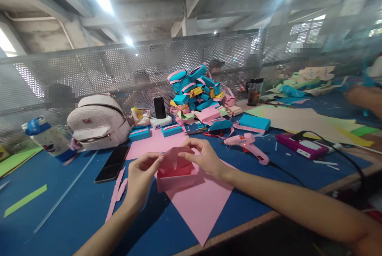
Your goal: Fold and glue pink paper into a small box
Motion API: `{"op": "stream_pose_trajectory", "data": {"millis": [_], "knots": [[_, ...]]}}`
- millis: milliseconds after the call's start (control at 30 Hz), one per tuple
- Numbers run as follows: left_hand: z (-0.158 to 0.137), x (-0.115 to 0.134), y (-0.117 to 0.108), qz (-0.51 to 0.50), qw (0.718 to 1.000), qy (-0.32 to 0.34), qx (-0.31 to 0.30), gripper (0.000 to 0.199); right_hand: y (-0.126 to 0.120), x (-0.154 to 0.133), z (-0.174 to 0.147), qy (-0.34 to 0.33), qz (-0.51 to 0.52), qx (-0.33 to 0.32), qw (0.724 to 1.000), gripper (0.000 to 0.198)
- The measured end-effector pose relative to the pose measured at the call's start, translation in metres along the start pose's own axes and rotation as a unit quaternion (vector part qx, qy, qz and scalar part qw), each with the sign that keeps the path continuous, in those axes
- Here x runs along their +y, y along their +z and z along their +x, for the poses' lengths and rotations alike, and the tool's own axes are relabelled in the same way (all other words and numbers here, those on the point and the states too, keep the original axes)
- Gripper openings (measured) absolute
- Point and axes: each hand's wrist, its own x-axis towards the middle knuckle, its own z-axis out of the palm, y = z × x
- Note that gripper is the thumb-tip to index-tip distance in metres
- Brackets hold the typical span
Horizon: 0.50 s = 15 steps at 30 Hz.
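A small pink paper box (177,181) stands open at the top in front of me, over a larger pink paper sheet (203,212). Its back part rises as a folded flap (171,160). My left hand (143,174) pinches the flap's left side between thumb and fingers. From the right, my right hand (205,156) grips the same box at its back right, thumb on the flap and fingers behind. The fingertips behind the paper are partly hidden. To the right of my hands lies a pink glue gun (246,146) with a lit orange light.
A heap of blue, pink and yellow paper boxes (198,92) rises at the back. On the left are a white backpack (97,124), a bottle (50,140) and a black phone (112,163). A purple power strip (301,145) lies right; another person's arm (362,98) shows beyond it.
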Motion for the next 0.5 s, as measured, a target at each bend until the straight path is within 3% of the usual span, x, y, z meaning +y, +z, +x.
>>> {"op": "stream_pose_trajectory", "data": {"millis": [267, 500], "knots": [[0.002, 0.0, 0.001, -0.004, 1.0, -0.01, -0.006, 0.023, -0.001, 0.002, 0.001, 0.008, -0.009, -0.016, 1.0, 0.024], [0.009, -0.01, -0.001, -0.053, 0.995, -0.069, -0.051, 0.028, -0.002, 0.006, 0.004, 0.018, 0.0, 0.001, 1.0, 0.025]]}}
